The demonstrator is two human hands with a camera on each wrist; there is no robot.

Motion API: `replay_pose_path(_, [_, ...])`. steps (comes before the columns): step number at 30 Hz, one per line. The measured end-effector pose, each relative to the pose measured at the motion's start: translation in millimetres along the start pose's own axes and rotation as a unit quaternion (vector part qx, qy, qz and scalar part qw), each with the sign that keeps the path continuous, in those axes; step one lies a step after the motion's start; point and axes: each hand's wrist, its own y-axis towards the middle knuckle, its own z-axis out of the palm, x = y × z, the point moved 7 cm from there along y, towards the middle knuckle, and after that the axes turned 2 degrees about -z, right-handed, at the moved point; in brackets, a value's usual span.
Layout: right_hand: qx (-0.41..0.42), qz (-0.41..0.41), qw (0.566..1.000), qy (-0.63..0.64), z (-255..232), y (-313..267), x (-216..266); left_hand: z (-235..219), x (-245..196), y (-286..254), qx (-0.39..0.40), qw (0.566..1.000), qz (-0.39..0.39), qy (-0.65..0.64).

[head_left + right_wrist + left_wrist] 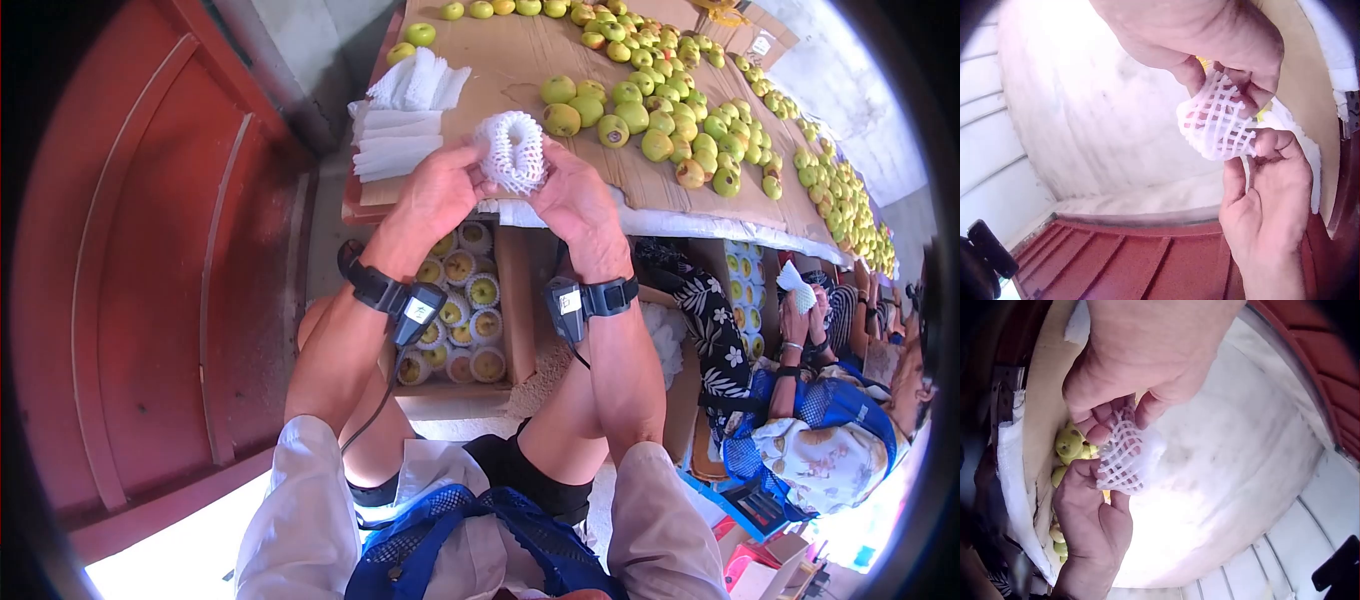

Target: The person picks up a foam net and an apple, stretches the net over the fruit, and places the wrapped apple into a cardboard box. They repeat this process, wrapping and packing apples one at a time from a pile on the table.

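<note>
A white foam net sleeve (513,152) is held up between both hands over the table's near edge, with an opening showing in its middle. The left hand (440,190) pinches its left side and the right hand (577,200) its right side. In the left wrist view, the left hand (1141,356) and the right hand (1094,528) grip opposite ends of the net (1124,456). From the right wrist, the net (1216,122) looks stretched between the right hand (1210,37) and the left hand (1269,206); no fruit shows inside it.
Green apples (657,145) spread over the cardboard-covered table (500,60). Flat foam sleeves (400,140) are stacked at its left. Below, a carton (518,300) holds netted apples (452,310). Another person (820,430) sits at the right, and a red door (150,250) stands left.
</note>
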Motion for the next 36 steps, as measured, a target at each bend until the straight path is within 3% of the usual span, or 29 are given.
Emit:
replay_pose_path(5, [0.006, -0.005, 1.000, -0.013, 5.8, -2.8, 0.6, 0.4, 0.7, -4.1, -0.032, 0.999, -0.008, 0.028])
replay_pose_path(8, [0.007, -0.003, 1.000, -0.011, 3.3, -2.5, -0.2, 12.9, -0.1, -7.3, -0.013, 1.000, -0.009, 0.012])
replay_pose_path(17, [-0.094, -0.093, 0.967, -0.217, -13.4, -1.8, 4.3, 6.6, 1.1, -4.2, 0.002, 0.999, -0.007, 0.036])
replay_pose_path(20, [-0.082, -0.096, 0.962, -0.240, -15.3, 0.7, 1.8, -0.9, 3.1, -1.7, -0.027, 0.996, -0.004, 0.085])
replay_pose_path(23, [-0.098, -0.095, 0.955, -0.264, -12.2, -1.2, 3.3, -4.9, -3.0, -4.4, -0.093, 0.975, 0.060, 0.191])
replay_pose_path(26, [-0.111, -0.111, 0.952, -0.264, -10.7, -1.8, 3.9, -12.2, -14.2, -7.0, -0.186, 0.900, 0.107, 0.379])
replay_pose_path(29, [-0.121, -0.145, 0.945, -0.268, -14.6, 1.2, 6.8, -4.4, -14.8, -7.9, -0.148, 0.899, 0.088, 0.402])
replay_pose_path(32, [-0.142, -0.143, 0.940, -0.275, -14.1, -2.4, 11.0, -8.5, -7.5, -4.3, -0.108, 0.934, 0.045, 0.338])
replay_pose_path(36, [-0.140, -0.145, 0.933, -0.299, -10.7, -4.8, 13.9, 2.3, -8.2, -6.8, -0.076, 0.961, 0.058, 0.259])
